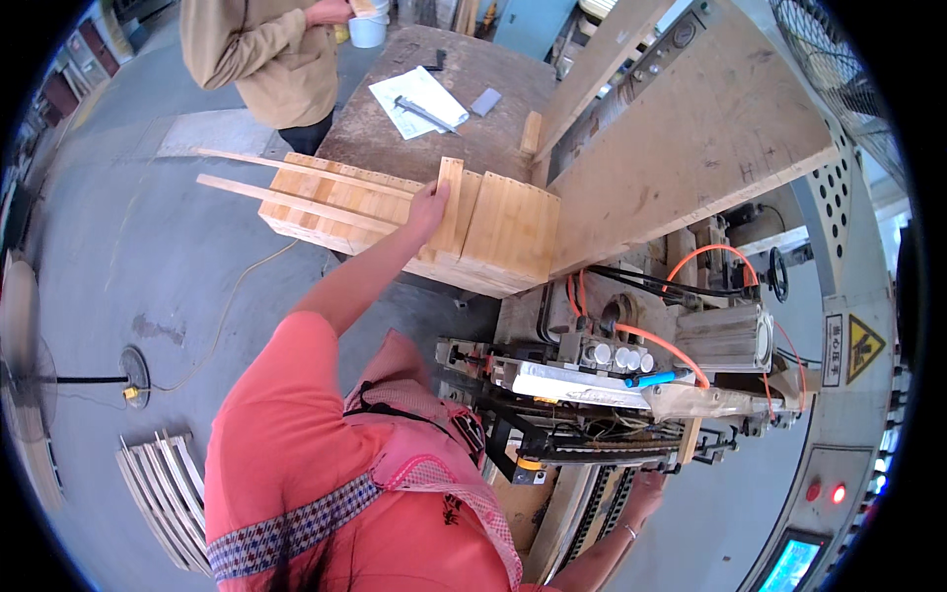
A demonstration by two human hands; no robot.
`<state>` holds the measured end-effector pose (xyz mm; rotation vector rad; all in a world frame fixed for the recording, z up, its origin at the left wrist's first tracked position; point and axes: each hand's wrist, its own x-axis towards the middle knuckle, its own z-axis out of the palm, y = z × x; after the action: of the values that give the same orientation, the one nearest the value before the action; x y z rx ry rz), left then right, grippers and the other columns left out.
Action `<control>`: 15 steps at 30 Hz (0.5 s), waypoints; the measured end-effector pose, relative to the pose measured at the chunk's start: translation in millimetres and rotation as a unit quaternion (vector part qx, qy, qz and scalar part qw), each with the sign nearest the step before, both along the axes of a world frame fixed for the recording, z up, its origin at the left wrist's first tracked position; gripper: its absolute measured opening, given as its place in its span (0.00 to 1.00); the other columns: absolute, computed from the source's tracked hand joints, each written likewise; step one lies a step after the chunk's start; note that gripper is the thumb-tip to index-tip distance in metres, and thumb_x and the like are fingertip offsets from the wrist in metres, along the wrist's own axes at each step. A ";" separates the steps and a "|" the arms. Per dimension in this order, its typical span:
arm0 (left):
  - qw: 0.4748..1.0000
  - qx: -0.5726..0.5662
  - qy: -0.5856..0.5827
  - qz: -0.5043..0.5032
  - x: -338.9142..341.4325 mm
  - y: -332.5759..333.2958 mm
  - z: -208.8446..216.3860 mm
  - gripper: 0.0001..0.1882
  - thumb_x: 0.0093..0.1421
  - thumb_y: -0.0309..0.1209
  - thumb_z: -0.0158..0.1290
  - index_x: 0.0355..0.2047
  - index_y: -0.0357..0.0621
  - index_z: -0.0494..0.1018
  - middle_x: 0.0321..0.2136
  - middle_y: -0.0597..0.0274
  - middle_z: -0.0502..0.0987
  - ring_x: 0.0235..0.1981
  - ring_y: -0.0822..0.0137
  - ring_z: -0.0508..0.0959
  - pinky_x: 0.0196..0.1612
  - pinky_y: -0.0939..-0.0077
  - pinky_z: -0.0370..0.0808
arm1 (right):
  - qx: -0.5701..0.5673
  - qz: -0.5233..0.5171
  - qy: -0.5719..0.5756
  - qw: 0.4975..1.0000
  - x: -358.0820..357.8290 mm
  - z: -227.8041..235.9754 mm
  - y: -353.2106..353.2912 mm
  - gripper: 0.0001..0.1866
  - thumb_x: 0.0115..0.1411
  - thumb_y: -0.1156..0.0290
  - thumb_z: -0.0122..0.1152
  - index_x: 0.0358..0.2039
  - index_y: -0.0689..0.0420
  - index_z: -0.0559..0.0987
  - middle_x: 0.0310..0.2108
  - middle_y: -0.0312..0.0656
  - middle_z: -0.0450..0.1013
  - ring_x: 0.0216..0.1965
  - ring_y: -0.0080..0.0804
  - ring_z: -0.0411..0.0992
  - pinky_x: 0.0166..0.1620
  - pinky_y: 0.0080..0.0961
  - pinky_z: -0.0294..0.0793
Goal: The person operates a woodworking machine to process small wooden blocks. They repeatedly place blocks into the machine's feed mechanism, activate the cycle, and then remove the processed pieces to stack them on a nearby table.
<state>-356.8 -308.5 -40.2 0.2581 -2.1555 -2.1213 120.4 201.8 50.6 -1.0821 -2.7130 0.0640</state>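
1. Machine (725, 337), at the person's right: if it cycled, its parts could pinch nearby fingers.
2. Row of boards (513, 225), beside the table (395, 59): a sideways knock might topple it.
3. Two long strips (296, 201), lying across the row, left ends overhanging: a brushing forearm could sweep them off.
4. Board (450, 202), at the row, its far end projecting: a slack grip could let it slip.
5. Left hand (428, 209): closed around that board.
6. Right hand (644, 498), below the machine's rail: grip cannot be told.
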 end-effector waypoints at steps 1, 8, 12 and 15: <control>1.000 -0.005 -0.001 0.010 -8.9 1.6 -6.6 0.22 0.60 0.46 0.44 0.43 0.40 0.72 0.32 0.56 0.76 0.35 0.67 0.74 0.40 0.71 0.69 | -0.006 0.005 0.004 1.000 2.2 5.4 -19.3 0.22 0.44 0.66 0.65 0.39 0.65 0.76 0.33 0.47 0.76 0.33 0.41 0.75 0.37 0.30 0.73; 0.997 0.002 -0.079 -0.020 -25.7 16.8 -32.7 0.18 0.60 0.41 0.44 0.46 0.46 0.71 0.28 0.61 0.75 0.28 0.71 0.73 0.33 0.72 0.70 | -0.061 -0.034 0.004 0.998 52.1 0.8 -64.3 0.15 0.42 0.70 0.66 0.31 0.61 0.76 0.22 0.43 0.74 0.24 0.36 0.73 0.29 0.31 0.70; 0.997 0.039 -0.063 -0.018 -19.3 15.2 -25.3 0.17 0.60 0.39 0.44 0.47 0.48 0.70 0.24 0.66 0.73 0.23 0.76 0.69 0.27 0.77 0.68 | -0.100 -0.055 -0.031 0.993 49.5 10.4 -90.3 0.14 0.45 0.67 0.64 0.32 0.61 0.77 0.22 0.46 0.74 0.26 0.38 0.74 0.31 0.31 0.71; 0.996 0.056 -0.059 -0.033 -17.7 20.1 -25.1 0.17 0.60 0.38 0.44 0.48 0.48 0.70 0.25 0.65 0.73 0.23 0.76 0.69 0.28 0.77 0.68 | -0.092 -0.042 0.021 0.995 57.9 2.8 -97.8 0.13 0.45 0.66 0.64 0.30 0.60 0.78 0.21 0.45 0.74 0.26 0.37 0.74 0.31 0.30 0.71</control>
<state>-374.4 -288.4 -65.2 0.3358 -2.1392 -2.3225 178.3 103.9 53.4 -1.2290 -2.6609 0.3242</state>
